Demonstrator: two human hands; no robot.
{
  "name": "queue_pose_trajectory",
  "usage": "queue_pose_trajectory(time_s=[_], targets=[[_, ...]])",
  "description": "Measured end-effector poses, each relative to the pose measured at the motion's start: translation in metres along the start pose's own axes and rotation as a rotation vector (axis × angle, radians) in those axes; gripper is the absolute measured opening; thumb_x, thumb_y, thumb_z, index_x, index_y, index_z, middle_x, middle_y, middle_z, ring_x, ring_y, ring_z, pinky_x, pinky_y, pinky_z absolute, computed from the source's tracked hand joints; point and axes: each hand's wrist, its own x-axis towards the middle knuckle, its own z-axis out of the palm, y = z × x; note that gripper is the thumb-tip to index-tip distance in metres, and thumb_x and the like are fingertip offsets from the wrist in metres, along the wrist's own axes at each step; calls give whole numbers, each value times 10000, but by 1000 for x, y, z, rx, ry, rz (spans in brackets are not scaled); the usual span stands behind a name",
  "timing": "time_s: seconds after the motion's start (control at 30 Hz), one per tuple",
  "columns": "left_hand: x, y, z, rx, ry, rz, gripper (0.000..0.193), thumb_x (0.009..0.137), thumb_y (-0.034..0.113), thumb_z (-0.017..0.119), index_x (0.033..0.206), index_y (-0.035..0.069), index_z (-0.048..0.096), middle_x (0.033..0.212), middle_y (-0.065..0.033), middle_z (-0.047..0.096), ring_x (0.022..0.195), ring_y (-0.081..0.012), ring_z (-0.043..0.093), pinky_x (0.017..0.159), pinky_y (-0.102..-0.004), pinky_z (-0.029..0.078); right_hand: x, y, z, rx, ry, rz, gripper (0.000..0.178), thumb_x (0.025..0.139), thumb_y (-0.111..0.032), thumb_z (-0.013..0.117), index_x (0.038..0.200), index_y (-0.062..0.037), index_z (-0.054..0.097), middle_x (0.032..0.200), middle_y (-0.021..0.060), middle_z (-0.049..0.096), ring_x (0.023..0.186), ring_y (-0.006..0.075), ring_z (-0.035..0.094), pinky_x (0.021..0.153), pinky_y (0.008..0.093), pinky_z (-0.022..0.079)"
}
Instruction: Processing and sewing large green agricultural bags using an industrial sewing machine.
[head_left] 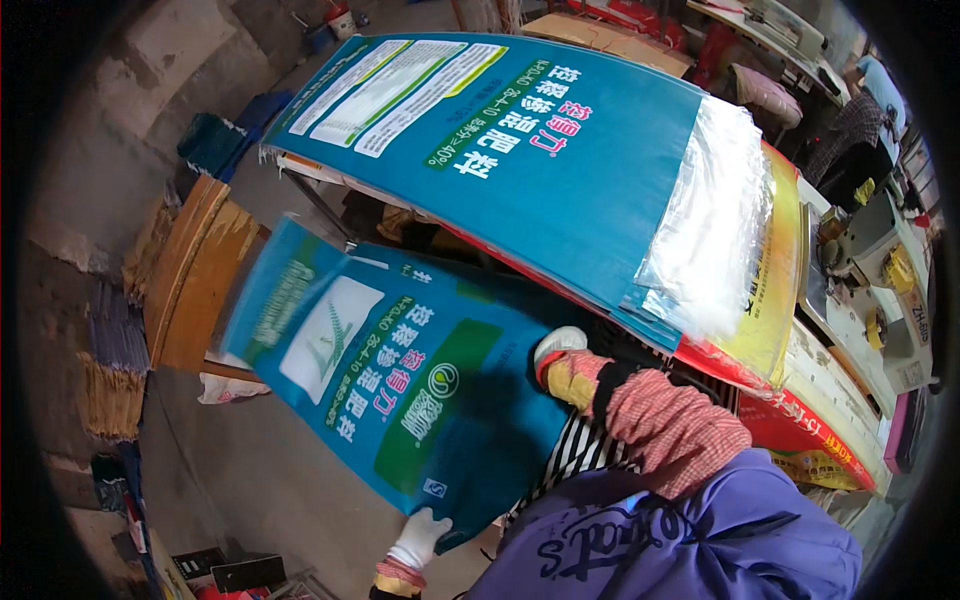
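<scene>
A blue-green printed sack (400, 370) with a white picture panel and a green patch hangs in front of me, stretched toward the far left. My left hand (420, 540), in a white glove, pinches its near lower corner. My right hand (562, 358), in a white and yellowish glove, is closed at the sack's right edge; its fingertips are partly hidden. The sack's far end is blurred. Just beyond it, a pile of matching blue-green sacks (580, 190) lies on a table, with clear plastic liners (710, 220) over its right end.
Yellow and red sacks (780, 260) lie under the pile's right end. At the right stands a white sewing machine (890, 290). A curved wooden board (200, 270) and folded sack stacks (115, 350) are at the left. A person (870, 120) sits at the far right.
</scene>
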Motion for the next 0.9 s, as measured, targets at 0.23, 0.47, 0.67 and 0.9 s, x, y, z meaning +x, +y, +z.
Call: queue_pose_trajectory(time_s=[0.23, 0.47, 0.67, 0.9], targets=[[15, 89, -79, -758, 316, -204, 67, 798, 30, 501, 851, 67, 484, 628, -1, 516, 428, -77, 471, 327, -218, 359, -8, 3, -41, 79, 672, 120, 274, 862, -175, 408, 964, -40, 624, 843, 172, 637, 753, 354, 616, 700, 413, 503], [51, 22, -35, -294, 518, -97, 141, 819, 147, 584, 754, 44, 514, 625, -12, 495, 583, -138, 492, 555, -289, 417, 21, 24, 18, -32, 823, 166, 368, 924, -246, 333, 1094, -2, 550, 1057, 193, 574, 925, 339, 570, 839, 430, 475], [71, 4, 26, -48, 657, -284, 501, 792, 397, 614, 995, -59, 577, 1074, -279, 549, 1013, -401, 524, 826, -440, 451, -31, 63, 18, 65, 544, 167, 357, 917, -318, 403, 1120, -42, 502, 1045, 148, 566, 950, 286, 555, 839, 377, 469], [105, 161, -59, 942, 197, -222, 349, 809, 355, 577, 895, 26, 653, 841, -170, 657, 783, -337, 627, 699, -392, 493, -125, 58, -37, 437, 599, -11, 256, 865, -224, 481, 1022, -43, 570, 922, 126, 610, 844, 287, 605, 730, 388, 490]])
